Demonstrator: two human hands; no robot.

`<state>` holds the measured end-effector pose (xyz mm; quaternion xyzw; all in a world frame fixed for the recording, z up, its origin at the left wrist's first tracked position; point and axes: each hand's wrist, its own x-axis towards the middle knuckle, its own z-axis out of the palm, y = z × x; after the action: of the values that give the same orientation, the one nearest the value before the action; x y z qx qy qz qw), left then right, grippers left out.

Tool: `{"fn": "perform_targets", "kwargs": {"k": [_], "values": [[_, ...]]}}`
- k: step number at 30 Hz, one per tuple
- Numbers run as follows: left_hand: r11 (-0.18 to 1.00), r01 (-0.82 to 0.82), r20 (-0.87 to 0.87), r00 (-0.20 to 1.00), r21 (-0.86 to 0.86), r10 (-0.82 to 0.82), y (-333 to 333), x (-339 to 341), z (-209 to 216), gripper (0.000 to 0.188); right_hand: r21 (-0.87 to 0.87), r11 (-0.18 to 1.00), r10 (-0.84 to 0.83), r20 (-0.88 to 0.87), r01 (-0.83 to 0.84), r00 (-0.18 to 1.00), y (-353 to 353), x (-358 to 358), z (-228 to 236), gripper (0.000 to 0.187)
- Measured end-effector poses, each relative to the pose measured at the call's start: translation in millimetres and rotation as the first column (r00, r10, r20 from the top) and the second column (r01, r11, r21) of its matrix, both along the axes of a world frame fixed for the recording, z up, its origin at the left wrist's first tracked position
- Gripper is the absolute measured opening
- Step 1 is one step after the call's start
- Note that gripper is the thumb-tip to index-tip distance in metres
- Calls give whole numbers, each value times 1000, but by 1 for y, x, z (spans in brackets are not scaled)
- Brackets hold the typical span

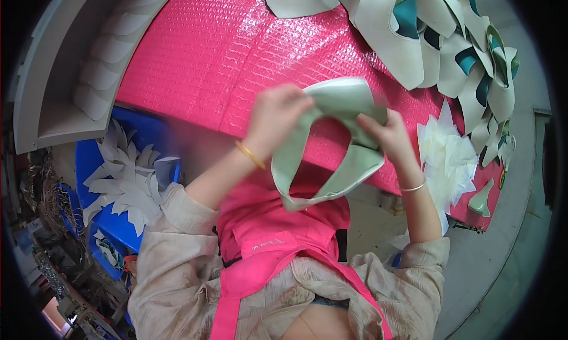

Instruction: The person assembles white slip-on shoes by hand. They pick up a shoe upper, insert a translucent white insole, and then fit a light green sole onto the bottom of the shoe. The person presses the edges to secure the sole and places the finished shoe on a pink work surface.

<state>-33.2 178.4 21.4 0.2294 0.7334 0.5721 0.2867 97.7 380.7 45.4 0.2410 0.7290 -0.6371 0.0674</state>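
Note:
A pale green shoe upper (pixel 343 97) is stretched between my two hands above the near edge of the pink-covered table, with its opening in the middle. My left hand (pixel 275 115), slightly blurred, is closed on its upper left edge. At the right, my right hand (pixel 387 136) pinches the other side, thumb on the inner face. The joined lower end hangs down toward my pink apron (pixel 284 221).
Many white shoe uppers (pixel 402 50) with teal linings heap along the far right. Nearer lie a stack of thin white pieces (pixel 447 159) and a small pale green piece (pixel 482 199). Leftward stand a grey shelf (pixel 59 112) with white pieces and a blue bin (pixel 92 156) of white cut pieces.

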Motion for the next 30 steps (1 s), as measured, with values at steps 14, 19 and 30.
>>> {"fn": "perform_targets", "kwargs": {"k": [14, 19, 30], "values": [[845, 496, -318, 849, 200, -423, -71, 49, -11, 30, 83, 996, 55, -215, -38, 975, 16, -73, 0, 8], [976, 215, -530, 831, 29, -167, -53, 70, -8, 11, 820, 561, 471, -203, -114, 858, 19, -87, 28, 31], [946, -57, -689, 699, -320, -192, -30, 94, -2, 45, 598, 222, 872, 232, -770, 431, -47, -126, 26, 25]]}}
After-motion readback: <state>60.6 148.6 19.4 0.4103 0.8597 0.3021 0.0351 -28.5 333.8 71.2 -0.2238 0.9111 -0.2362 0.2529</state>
